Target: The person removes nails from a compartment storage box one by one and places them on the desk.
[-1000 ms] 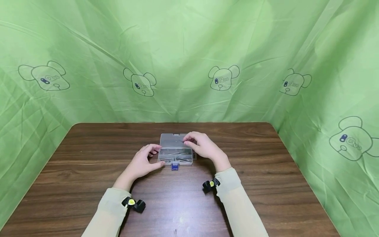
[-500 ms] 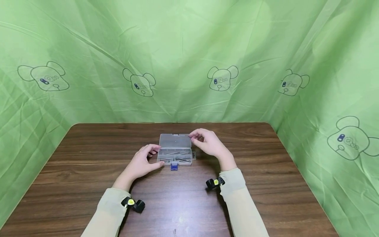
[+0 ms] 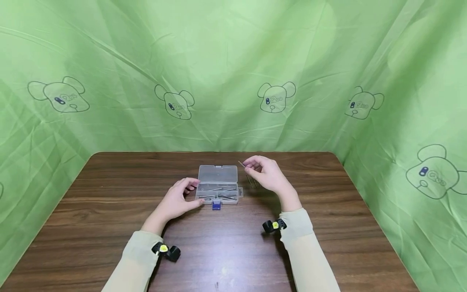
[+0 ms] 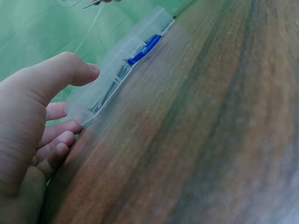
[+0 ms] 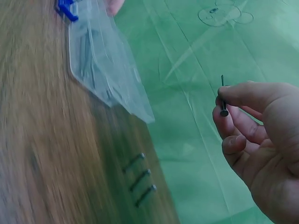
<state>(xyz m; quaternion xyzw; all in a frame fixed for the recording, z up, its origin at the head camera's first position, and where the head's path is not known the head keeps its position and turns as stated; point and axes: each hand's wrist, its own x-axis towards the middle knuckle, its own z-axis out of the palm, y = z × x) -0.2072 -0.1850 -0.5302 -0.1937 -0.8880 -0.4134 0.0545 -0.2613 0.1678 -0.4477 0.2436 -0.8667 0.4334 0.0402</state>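
Note:
A clear plastic box lies open on the table, its lid folded back and a blue latch at its front. Several metal nails rest in its divided compartments. My left hand holds the box by its left end, thumb at the front corner and fingers at the side and back. To the right of the box, my right hand pinches one nail between thumb and index finger, above the table. Three more nails lie side by side on the table below that hand.
The brown wood-grain table reaches back to a green curtain printed with cartoon heads, which surrounds it behind and at both sides. A clear hanging tab sticks out from the box's right end.
My right hand has moved right from over the lid, carrying the nail, and the nails on the table have come into sight. My left hand has stayed at the box.

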